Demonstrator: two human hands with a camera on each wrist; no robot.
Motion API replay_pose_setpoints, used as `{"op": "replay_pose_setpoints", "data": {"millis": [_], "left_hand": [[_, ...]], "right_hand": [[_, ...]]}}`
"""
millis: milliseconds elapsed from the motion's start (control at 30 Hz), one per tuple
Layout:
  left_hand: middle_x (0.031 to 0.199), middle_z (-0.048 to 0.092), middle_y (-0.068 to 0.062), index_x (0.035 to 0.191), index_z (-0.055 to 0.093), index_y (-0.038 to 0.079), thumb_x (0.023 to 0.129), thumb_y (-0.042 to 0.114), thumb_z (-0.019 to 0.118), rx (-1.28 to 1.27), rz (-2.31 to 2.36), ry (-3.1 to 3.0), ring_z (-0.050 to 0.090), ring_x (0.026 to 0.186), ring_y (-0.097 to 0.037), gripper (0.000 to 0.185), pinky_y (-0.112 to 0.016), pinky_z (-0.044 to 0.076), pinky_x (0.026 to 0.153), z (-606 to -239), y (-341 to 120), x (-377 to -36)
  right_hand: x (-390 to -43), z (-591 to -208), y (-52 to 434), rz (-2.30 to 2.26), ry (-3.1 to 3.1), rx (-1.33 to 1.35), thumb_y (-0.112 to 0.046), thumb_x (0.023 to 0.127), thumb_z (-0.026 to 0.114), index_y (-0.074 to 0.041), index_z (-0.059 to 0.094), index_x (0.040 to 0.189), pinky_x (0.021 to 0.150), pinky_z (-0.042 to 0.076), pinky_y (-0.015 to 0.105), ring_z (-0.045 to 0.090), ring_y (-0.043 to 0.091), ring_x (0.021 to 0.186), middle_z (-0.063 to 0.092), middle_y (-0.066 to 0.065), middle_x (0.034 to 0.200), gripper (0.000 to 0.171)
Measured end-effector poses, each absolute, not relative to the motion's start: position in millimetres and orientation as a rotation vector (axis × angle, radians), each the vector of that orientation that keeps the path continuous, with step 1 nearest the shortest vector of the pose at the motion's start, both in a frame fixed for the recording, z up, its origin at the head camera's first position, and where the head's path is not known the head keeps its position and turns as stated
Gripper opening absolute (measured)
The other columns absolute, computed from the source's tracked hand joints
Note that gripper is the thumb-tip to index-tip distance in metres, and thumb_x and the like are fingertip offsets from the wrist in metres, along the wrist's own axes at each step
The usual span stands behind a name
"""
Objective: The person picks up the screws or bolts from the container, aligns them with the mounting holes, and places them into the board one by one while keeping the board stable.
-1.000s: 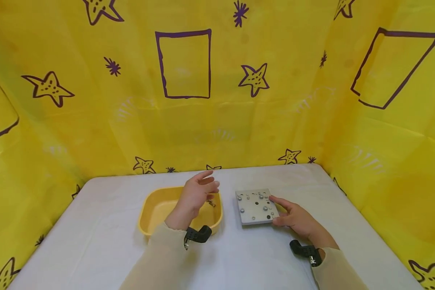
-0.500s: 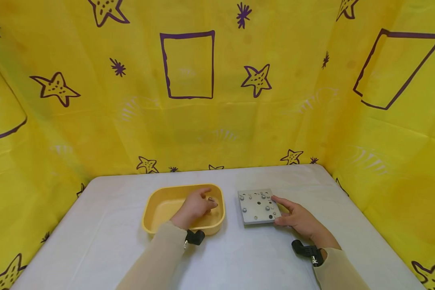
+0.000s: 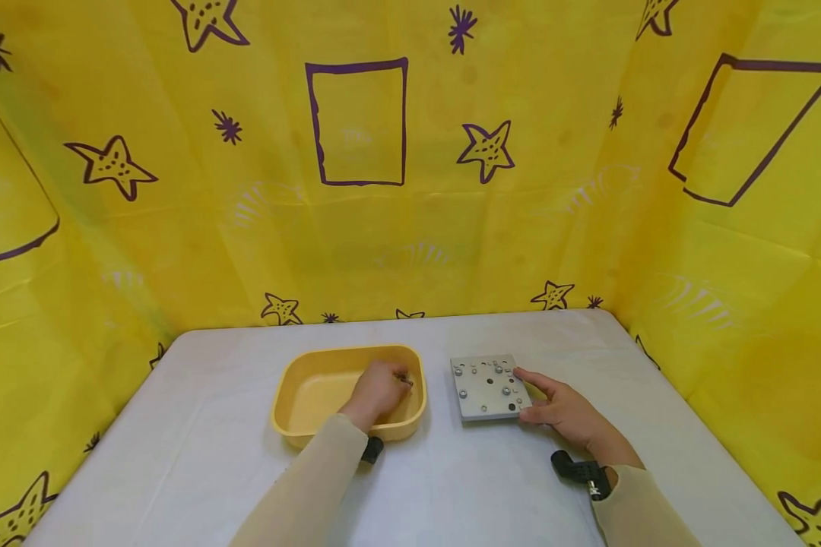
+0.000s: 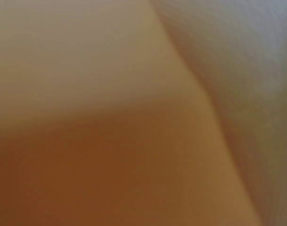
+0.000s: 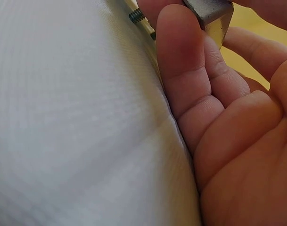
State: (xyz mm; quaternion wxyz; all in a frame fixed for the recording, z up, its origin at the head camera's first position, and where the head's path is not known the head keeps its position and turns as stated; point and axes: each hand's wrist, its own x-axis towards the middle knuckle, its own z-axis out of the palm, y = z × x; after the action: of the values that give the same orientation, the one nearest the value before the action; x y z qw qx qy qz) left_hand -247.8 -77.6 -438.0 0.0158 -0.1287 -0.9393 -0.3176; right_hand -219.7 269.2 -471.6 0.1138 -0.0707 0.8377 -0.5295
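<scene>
Plate [image 3: 479, 393] near-square, bolt heads [image 3: 506, 390] up; tray [image 3: 315, 399] long axis left-right.

Beige sleeves [image 3: 308, 486], black wrist cameras [image 3: 576, 468], silvery fitting [image 3: 594, 491]

Yellow starfish-print backdrop [image 3: 438, 220], white tabletop [image 3: 465, 486]

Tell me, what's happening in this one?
At a white table, a person's right hand holds a metal plate by its edge. Several bolts sit in the plate, and some holes are unfilled. The left hand is down in a yellow bin, at some small metal parts; whether it grips one is unclear.
</scene>
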Motion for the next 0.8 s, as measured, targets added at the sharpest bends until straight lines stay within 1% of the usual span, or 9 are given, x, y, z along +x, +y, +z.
{"op": "replay_pose_setpoints", "data": {"millis": [100,133,233,433,500,600,667,733,800], "left_hand": [[0.105,0.07,-0.012,0.103,0.075,0.002,0.086,0.002,0.067,-0.405,-0.911,-2.951,0.061,0.095,-0.026,0.019,-0.04,0.049,0.087,-438.3,-77.7,-249.2],[0.108,0.069,-0.012,0.106,0.075,0.002,0.088,0.002,0.066,-0.371,-0.895,-2.971,0.061,0.098,-0.026,0.02,-0.041,0.049,0.09,-438.1,-77.8,-249.4],[0.106,0.069,-0.011,0.107,0.074,0.003,0.091,0.004,0.064,-0.235,-0.846,-3.018,0.061,0.096,-0.026,0.019,-0.042,0.049,0.09,-435.8,-78.3,-248.3],[0.087,0.063,-0.007,0.092,0.068,0.006,0.092,0.004,0.06,0.011,-0.695,-3.024,0.057,0.075,-0.024,0.008,-0.043,0.052,0.072,-435.1,-80.9,-245.9],[0.082,0.06,-0.007,0.087,0.066,0.006,0.093,0.003,0.057,0.031,-0.638,-3.009,0.055,0.071,-0.024,0.011,-0.043,0.051,0.066,-436.6,-81.4,-245.4],[0.079,0.058,-0.007,0.084,0.063,0.007,0.095,0.003,0.054,0.031,-0.587,-2.993,0.056,0.07,-0.024,0.015,-0.044,0.051,0.064,-437.7,-81.6,-245.2],[0.081,0.061,-0.008,0.087,0.065,0.006,0.095,0.003,0.054,0.023,-0.593,-2.983,0.058,0.072,-0.025,0.014,-0.045,0.052,0.066,-437.8,-82.1,-245.0],[0.09,0.066,-0.01,0.096,0.069,0.003,0.092,0.001,0.056,0.016,-0.666,-2.977,0.061,0.079,-0.026,0.014,-0.045,0.053,0.074,-436.4,-83.0,-244.0],[0.1,0.068,-0.013,0.106,0.07,0.0,0.089,0.0,0.058,0.008,-0.782,-2.964,0.062,0.088,-0.028,0.021,-0.045,0.052,0.082,-434.1,-84.8,-242.5]], "right_hand": [[-220.0,-472.1,269.3,-1.556,2.456,-0.21,-0.032,0.078,0.085,-0.027,0.047,0.151,0.111,0.005,0.066,0.02,0.039,0.145,0.03,0.01,0.159,0.082],[-220.1,-472.4,269.5,-1.558,2.456,-0.211,-0.032,0.079,0.085,-0.027,0.047,0.151,0.111,0.005,0.066,0.02,0.039,0.145,0.03,0.01,0.159,0.081],[-220.3,-473.1,270.0,-1.559,2.457,-0.218,-0.032,0.079,0.084,-0.027,0.046,0.151,0.111,0.005,0.066,0.021,0.038,0.145,0.03,0.01,0.159,0.081],[-219.3,-471.7,269.9,-1.565,2.454,-0.223,-0.032,0.079,0.084,-0.027,0.046,0.151,0.111,0.005,0.065,0.022,0.037,0.144,0.032,0.01,0.158,0.081],[-219.1,-471.1,269.9,-1.564,2.457,-0.225,-0.032,0.079,0.084,-0.026,0.046,0.151,0.111,0.005,0.065,0.021,0.037,0.144,0.032,0.01,0.159,0.082],[-218.8,-470.7,269.8,-1.573,2.449,-0.22,-0.031,0.079,0.084,-0.026,0.046,0.151,0.112,0.006,0.065,0.023,0.037,0.144,0.031,0.01,0.159,0.081],[-218.6,-470.8,269.6,-1.586,2.437,-0.22,-0.029,0.08,0.084,-0.025,0.046,0.151,0.112,0.007,0.064,0.025,0.037,0.143,0.031,0.011,0.159,0.081],[-218.2,-471.2,269.2,-1.596,2.425,-0.216,-0.028,0.08,0.084,-0.025,0.046,0.151,0.112,0.009,0.063,0.028,0.037,0.141,0.03,0.011,0.159,0.081],[-217.6,-471.3,268.5,-1.592,2.426,-0.206,-0.028,0.08,0.084,-0.026,0.046,0.151,0.112,0.011,0.063,0.031,0.036,0.14,0.03,0.011,0.159,0.081]]}}
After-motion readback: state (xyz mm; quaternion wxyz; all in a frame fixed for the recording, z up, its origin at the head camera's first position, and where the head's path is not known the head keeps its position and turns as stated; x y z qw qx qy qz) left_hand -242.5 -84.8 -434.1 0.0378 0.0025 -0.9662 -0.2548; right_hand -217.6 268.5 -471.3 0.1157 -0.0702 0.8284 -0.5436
